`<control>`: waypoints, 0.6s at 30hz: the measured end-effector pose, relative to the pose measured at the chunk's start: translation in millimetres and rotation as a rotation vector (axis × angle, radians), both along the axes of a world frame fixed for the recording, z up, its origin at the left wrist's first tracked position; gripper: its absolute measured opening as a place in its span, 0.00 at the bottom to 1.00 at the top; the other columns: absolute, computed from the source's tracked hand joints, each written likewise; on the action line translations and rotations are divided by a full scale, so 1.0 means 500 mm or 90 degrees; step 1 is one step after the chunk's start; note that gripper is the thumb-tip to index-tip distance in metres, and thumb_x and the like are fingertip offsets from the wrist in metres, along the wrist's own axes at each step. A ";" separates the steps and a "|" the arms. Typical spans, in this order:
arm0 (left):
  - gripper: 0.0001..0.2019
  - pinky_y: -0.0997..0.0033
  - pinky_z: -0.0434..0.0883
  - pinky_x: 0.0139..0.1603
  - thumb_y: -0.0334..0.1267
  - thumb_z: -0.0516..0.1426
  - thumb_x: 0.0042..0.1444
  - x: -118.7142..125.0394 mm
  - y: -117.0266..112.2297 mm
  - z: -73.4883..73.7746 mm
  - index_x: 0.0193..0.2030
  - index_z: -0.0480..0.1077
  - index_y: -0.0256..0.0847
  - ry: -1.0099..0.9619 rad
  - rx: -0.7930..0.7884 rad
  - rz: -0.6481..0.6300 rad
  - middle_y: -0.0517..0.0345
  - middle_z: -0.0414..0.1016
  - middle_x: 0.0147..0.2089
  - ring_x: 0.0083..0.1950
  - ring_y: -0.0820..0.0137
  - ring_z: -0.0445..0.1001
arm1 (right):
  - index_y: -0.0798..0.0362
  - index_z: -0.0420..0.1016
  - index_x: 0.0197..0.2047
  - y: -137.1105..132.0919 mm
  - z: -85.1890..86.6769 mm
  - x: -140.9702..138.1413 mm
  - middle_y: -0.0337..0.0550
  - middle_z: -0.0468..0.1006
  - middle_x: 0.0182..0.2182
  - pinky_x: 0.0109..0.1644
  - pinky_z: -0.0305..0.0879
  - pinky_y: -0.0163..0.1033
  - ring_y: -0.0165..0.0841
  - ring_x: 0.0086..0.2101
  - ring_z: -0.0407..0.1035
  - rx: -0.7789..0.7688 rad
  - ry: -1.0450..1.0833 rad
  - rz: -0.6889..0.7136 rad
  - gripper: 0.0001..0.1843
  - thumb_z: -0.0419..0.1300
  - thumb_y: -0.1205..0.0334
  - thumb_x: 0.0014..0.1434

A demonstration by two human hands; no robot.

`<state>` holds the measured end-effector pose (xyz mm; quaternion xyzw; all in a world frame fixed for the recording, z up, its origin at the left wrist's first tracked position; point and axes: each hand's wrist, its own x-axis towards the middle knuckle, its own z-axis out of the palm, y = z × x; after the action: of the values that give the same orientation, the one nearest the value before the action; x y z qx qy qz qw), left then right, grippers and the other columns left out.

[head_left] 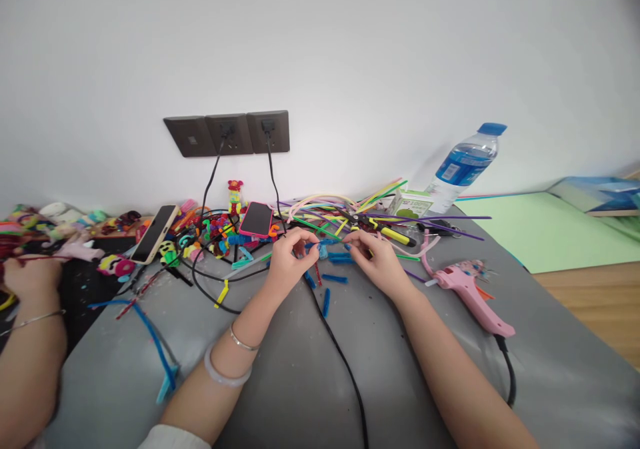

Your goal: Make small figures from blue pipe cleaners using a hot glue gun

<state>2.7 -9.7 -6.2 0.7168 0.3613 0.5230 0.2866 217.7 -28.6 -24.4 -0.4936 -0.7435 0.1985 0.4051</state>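
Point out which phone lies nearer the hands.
The pink-cased phone, just beyond the left hand; the cream-cased phone lies farther left.

A: Position of the grip?
B: The left hand (287, 262) and right hand (377, 259) meet on one stem (327, 242) over the table (280, 389), mid-width, towards its far side.
A: Behind it?
B: The stem pile (320, 207), with cutters (387, 230) lying on it just behind the right hand. The wall sockets (227, 134) sit further back, above.
A: Left of it?
B: One phone (256, 220) just behind-left, a second phone (155, 233) further left, a toy heap (220, 232) between them. Another person's hand (30, 279) is well to the left.
A: Right?
B: The glue gun (467, 285) lies near, on the table; box (411, 203) and bottle (467, 165) behind-right.
A: Nearer side?
B: Cut pieces (335, 279) lie just before the grip; a cable (340, 352) runs from beneath it toward the wearer
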 end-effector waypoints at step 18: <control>0.03 0.77 0.63 0.29 0.31 0.58 0.52 0.003 -0.003 -0.008 0.33 0.73 0.39 0.103 -0.073 -0.112 0.61 0.71 0.30 0.28 0.76 0.66 | 0.52 0.72 0.41 -0.013 0.020 -0.016 0.35 0.66 0.24 0.27 0.56 0.35 0.28 0.23 0.58 0.036 0.053 0.110 0.04 0.59 0.66 0.61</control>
<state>4.2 -11.4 -10.3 0.7682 0.3484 0.4147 0.3414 209.7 -34.9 -14.3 -0.4070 -0.7713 0.2320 0.4308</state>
